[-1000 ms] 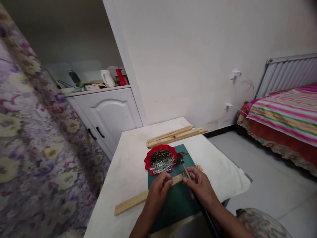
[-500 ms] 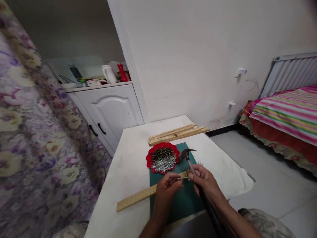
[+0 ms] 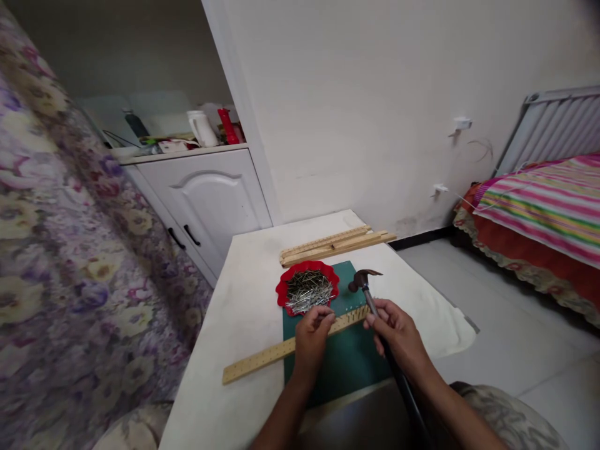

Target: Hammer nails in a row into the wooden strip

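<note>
My right hand (image 3: 398,332) is closed around a claw hammer (image 3: 368,292), its metal head tilted up and its dark handle running down toward me. My left hand (image 3: 313,337) pinches a thin nail near the strip's holes; only a little of the nail shows. Beneath the hands a pale wooden strip (image 3: 262,360) with rows of small holes lies slantwise across a green cutting mat (image 3: 328,375). Several nails stand upright in the strip's right part, beside the hammer. A red scalloped bowl (image 3: 334,279) full of loose nails (image 3: 309,292) sits just beyond my left hand.
More wooden strips (image 3: 328,248) lie together at the far side of the white table (image 3: 234,306). A floral curtain (image 3: 94,281) hangs at left, near a white cabinet (image 3: 210,200). A bed (image 3: 544,200) stands to the right.
My hands have moved apart; the nail that lay between them is now at my left fingertips. The hammer has shifted slightly right with my right hand. The view has tilted a little.
</note>
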A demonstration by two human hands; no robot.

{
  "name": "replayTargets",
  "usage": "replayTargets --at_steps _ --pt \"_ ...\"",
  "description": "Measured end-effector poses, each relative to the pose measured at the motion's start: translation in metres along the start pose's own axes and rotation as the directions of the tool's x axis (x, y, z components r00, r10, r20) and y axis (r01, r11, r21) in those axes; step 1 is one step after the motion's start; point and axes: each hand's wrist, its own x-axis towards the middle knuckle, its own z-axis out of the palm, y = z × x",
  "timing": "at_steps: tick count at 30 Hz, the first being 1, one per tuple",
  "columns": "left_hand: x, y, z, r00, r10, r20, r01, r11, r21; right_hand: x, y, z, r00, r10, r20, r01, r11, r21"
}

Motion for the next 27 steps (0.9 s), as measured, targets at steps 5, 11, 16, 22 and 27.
replayTargets --at_steps 5,11,16,22,27 --pt "0.009 -0.012 0.007 0.988 0.146 0.052 -0.154 0.955 0.255 -0.004 -0.006 -0.008 0.999 0.001 -0.037 -0.002 1.0 -0.021" --pt "0.01 -0.025 0.012 0.978 0.184 0.095 -0.206 0.911 0.358 -0.008 -0.006 -0.008 1.0 0.021 -0.01 -0.021 1.0 -0.023" --pt "0.011 -0.028 0.014 0.972 0.212 0.099 -0.234 0.884 0.404 -0.008 -0.007 -0.008 1.0 0.022 0.012 -0.022 1.0 -0.015" --pt "0.013 -0.031 0.016 0.972 0.21 0.109 -0.236 0.869 0.436 -0.011 -0.01 -0.007 0.999 0.027 0.047 -0.025 0.999 -0.047" --pt "0.013 -0.03 0.019 0.973 0.203 0.112 -0.232 0.848 0.477 -0.016 -0.003 -0.005 0.989 0.054 0.14 -0.033 0.988 -0.151"
